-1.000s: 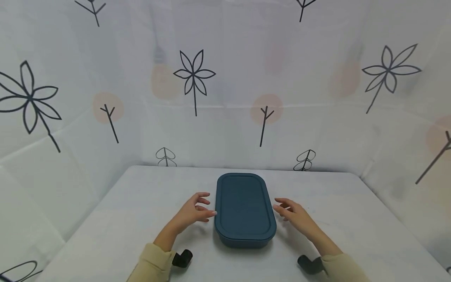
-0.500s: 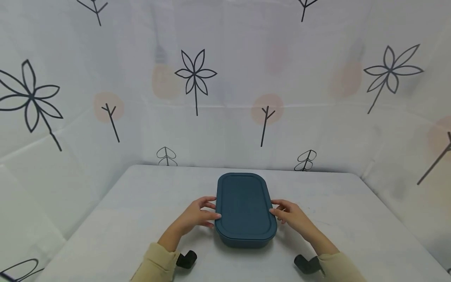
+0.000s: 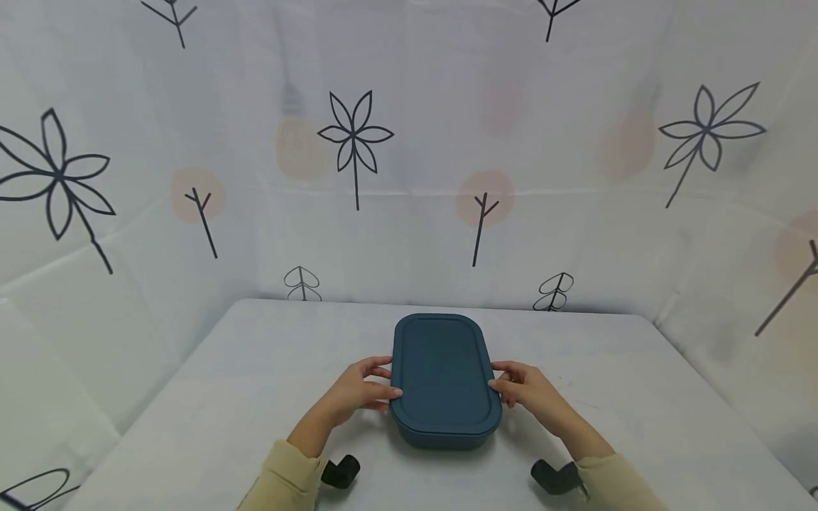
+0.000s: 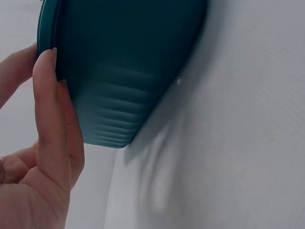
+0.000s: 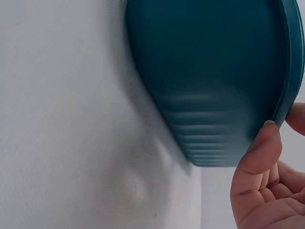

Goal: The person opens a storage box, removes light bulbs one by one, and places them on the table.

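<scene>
A dark teal lidded food container [image 3: 444, 376], rectangular with rounded corners, sits lengthwise on the white table in the head view. Its lid is on. At the left long side my left hand [image 3: 350, 392] pinches the lid's rim, thumb on top and fingers beneath the edge. My right hand [image 3: 535, 392] pinches the opposite rim in the same way. Both wrist views show fingertips under the lip and the ribbed container wall [image 4: 119, 105] below it. What the container holds is hidden.
The white table [image 3: 287, 341] extends around the container. Behind it hangs a white cloth [image 3: 409, 241] printed with dark plant outlines and pale orange spots. A black wrist-worn device [image 3: 341, 471] juts inward from the left sleeve, another [image 3: 554, 477] from the right.
Both hands have moved inward from beside the container and taken hold of the lid's rim. Over the last half second they have hardly moved. The container stays in place.
</scene>
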`<move>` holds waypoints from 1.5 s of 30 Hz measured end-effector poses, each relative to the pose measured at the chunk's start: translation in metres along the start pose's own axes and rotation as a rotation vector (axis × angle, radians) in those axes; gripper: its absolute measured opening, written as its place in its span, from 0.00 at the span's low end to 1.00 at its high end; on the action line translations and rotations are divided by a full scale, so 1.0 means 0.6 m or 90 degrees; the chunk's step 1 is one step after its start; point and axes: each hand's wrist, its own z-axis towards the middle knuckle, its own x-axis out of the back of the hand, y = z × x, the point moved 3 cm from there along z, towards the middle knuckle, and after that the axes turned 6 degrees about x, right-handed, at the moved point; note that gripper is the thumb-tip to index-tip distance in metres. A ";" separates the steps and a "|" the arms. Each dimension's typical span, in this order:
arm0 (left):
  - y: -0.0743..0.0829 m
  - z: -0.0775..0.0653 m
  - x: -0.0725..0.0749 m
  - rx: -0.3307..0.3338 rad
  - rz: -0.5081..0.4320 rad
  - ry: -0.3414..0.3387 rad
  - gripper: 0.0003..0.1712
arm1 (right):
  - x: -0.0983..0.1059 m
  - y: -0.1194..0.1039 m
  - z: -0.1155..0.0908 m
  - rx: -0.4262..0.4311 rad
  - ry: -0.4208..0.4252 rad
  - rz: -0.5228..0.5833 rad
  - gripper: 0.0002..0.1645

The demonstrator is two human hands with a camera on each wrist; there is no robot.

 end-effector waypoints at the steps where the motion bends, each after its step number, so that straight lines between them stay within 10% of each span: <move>1: 0.001 -0.001 0.000 0.001 0.001 0.002 0.43 | 0.000 0.000 0.000 -0.003 0.000 0.001 0.34; 45: 0.071 -0.038 0.049 -0.025 0.000 0.077 0.40 | -0.020 -0.085 0.014 0.002 -0.025 0.102 0.39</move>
